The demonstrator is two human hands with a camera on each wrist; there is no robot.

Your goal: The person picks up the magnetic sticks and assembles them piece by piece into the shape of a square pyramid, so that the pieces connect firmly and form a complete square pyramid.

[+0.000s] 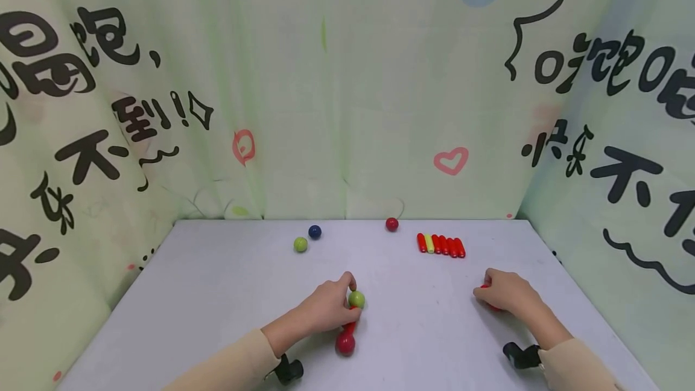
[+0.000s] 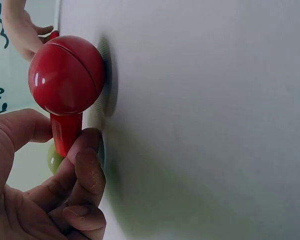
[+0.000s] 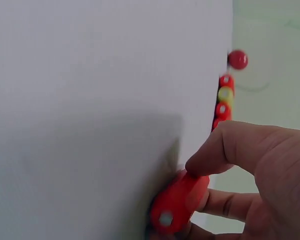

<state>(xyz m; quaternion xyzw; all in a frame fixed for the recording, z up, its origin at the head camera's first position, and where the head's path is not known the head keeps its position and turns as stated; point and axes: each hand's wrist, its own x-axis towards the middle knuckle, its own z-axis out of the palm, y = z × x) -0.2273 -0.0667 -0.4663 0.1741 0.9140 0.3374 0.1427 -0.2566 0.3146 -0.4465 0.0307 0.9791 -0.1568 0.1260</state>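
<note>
My left hand (image 1: 324, 306) pinches a red stick (image 2: 65, 131) between thumb and fingers, low over the table's middle. At the near end of this stick sits a red ball (image 1: 345, 343), and at the far end a green ball (image 1: 356, 299), where a curled finger touches it. In the left wrist view the red ball has a seam around it, and the green ball is partly hidden by the hand. Toward the table's right side, my right hand (image 1: 511, 292) grips another red stick (image 3: 176, 204) near the surface; its far part lies behind the fingers.
A row of red sticks (image 1: 445, 246) with one yellow stick (image 1: 429, 244) lies at the back right. Behind it stands a red ball (image 1: 392, 224) near the table's rear edge. A blue ball (image 1: 315, 232) and a green ball (image 1: 300, 244) are back left. Printed curtains enclose the white table (image 1: 206, 294).
</note>
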